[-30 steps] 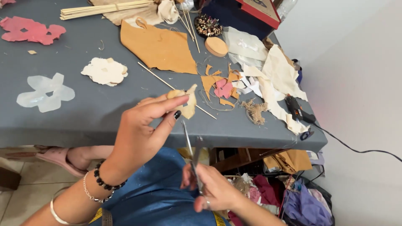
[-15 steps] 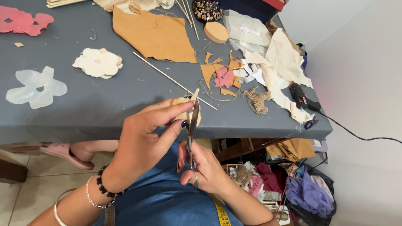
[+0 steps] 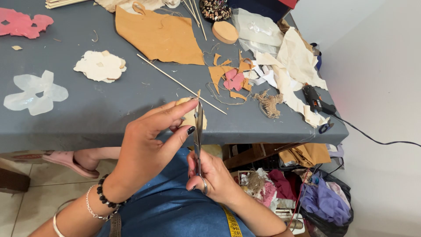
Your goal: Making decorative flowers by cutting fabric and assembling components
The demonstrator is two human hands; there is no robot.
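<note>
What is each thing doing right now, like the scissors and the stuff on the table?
left hand: pinching the cream piece
cream piece: held up, blades at its edge
scissors: blades nearly closed, pointing up
right hand: gripping the scissors' handles
tan sheet: lying flat, cut ragged
thin stick: lying slanted on the table
glue gun: lying down, cord attached

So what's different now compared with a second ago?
The right hand brought the scissors up from below the table edge to the small cream piece pinched in the left hand; the blades now lie against it. Both grips are unchanged. The tan sheet, wooden stick and glue gun lie as before.
</note>
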